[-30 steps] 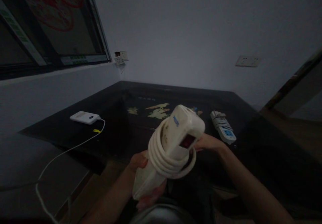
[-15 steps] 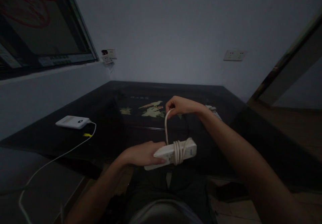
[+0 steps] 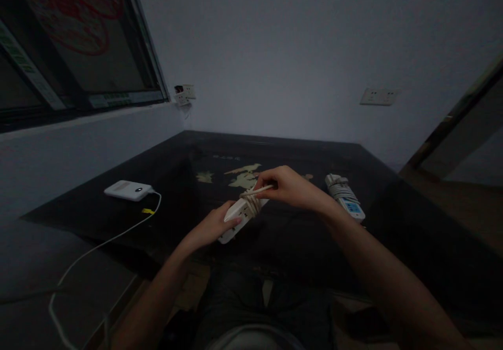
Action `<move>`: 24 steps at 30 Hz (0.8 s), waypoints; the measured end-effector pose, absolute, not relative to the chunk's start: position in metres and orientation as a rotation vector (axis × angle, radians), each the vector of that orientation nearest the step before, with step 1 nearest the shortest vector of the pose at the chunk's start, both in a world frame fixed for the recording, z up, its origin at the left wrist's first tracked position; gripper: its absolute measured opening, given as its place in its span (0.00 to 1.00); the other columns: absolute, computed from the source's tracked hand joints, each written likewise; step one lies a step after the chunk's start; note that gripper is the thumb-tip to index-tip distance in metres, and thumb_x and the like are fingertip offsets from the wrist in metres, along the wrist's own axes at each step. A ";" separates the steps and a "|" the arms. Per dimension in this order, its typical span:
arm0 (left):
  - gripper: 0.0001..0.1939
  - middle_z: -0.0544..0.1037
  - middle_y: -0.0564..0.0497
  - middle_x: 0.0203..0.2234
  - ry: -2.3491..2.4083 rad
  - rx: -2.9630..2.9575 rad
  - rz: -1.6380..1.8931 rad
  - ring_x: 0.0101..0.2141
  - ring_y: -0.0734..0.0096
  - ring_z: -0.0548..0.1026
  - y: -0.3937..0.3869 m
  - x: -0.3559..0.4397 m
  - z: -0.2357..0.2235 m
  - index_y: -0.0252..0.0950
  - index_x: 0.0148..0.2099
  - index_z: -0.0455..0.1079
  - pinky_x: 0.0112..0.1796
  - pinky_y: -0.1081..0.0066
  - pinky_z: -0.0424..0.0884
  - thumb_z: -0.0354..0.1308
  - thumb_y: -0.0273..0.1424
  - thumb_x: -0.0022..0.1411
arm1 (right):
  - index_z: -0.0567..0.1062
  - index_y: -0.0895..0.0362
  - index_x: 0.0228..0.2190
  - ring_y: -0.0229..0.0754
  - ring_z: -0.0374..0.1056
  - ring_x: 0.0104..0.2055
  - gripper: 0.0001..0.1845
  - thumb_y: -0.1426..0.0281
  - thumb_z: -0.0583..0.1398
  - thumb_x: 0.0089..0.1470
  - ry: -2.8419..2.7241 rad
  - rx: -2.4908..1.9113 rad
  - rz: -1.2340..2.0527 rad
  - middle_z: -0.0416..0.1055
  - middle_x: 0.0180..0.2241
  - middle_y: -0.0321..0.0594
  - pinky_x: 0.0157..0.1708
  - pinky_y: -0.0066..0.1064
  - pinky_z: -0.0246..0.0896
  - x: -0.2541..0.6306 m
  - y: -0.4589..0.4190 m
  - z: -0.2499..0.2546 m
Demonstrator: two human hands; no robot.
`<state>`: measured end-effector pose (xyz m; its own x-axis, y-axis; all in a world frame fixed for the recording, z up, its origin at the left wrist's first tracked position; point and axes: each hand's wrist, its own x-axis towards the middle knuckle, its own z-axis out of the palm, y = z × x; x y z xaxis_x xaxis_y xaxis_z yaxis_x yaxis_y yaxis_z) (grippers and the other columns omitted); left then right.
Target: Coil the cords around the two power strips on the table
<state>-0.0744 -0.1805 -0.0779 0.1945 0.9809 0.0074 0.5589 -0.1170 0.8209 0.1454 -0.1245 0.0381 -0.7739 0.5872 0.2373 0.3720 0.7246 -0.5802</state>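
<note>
My left hand [image 3: 214, 224] is closed around the near end of a white power strip [image 3: 234, 223], thumb across its socket face. The strip is tilted, its far end pointing up and to the right above the dark table. Several turns of its pale power cord [image 3: 251, 204] wrap the far half. My right hand [image 3: 281, 185] pinches a length of that cord close beside the wraps. The fingers of my right hand hide part of the strip's far end.
A second power strip [image 3: 352, 208], wound with cord, lies on the dark table [image 3: 298, 240] at right. At left are a white power bank [image 3: 128, 190] with a white cable [image 3: 113, 232] trailing off the edge, and a yellow tag [image 3: 148, 211]. Wall sockets [image 3: 379, 97] are behind.
The strip has swung from nearly level to a steep slant and moved away from my body. My right hand has brought the cord down against the wraps. The view has shifted, showing more of the second strip.
</note>
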 end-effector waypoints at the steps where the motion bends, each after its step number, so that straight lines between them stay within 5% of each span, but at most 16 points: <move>1: 0.26 0.75 0.42 0.45 1.458 1.745 0.798 0.43 0.57 0.74 -0.179 -0.076 -0.079 0.34 0.54 0.64 0.41 0.65 0.67 0.55 0.44 0.58 | 0.77 0.60 0.31 0.35 0.66 0.30 0.05 0.72 0.61 0.53 -2.533 -0.759 0.668 0.74 0.28 0.38 0.29 0.26 0.53 0.144 -0.130 0.037; 9: 0.25 0.75 0.43 0.45 1.465 1.684 1.069 0.44 0.57 0.72 -0.163 -0.077 -0.076 0.33 0.54 0.63 0.45 0.62 0.66 0.55 0.42 0.59 | 0.77 0.57 0.39 0.39 0.69 0.32 0.10 0.71 0.56 0.59 -2.534 -0.953 0.451 0.76 0.32 0.41 0.31 0.28 0.52 0.141 -0.148 0.021; 17: 0.29 0.72 0.42 0.50 1.283 1.430 1.284 0.48 0.54 0.71 -0.174 -0.065 -0.066 0.33 0.57 0.61 0.44 0.63 0.69 0.59 0.41 0.56 | 0.75 0.55 0.33 0.40 0.68 0.30 0.13 0.67 0.52 0.62 -2.643 -1.207 0.418 0.74 0.29 0.41 0.26 0.28 0.46 0.147 -0.166 0.014; 24: 0.31 0.76 0.46 0.40 1.019 1.063 1.404 0.27 0.68 0.76 -0.198 -0.055 -0.056 0.37 0.57 0.57 0.26 0.72 0.73 0.63 0.39 0.54 | 0.71 0.58 0.29 0.35 0.62 0.26 0.11 0.71 0.52 0.61 -2.442 -0.962 0.780 0.68 0.25 0.36 0.26 0.26 0.47 0.134 -0.184 0.006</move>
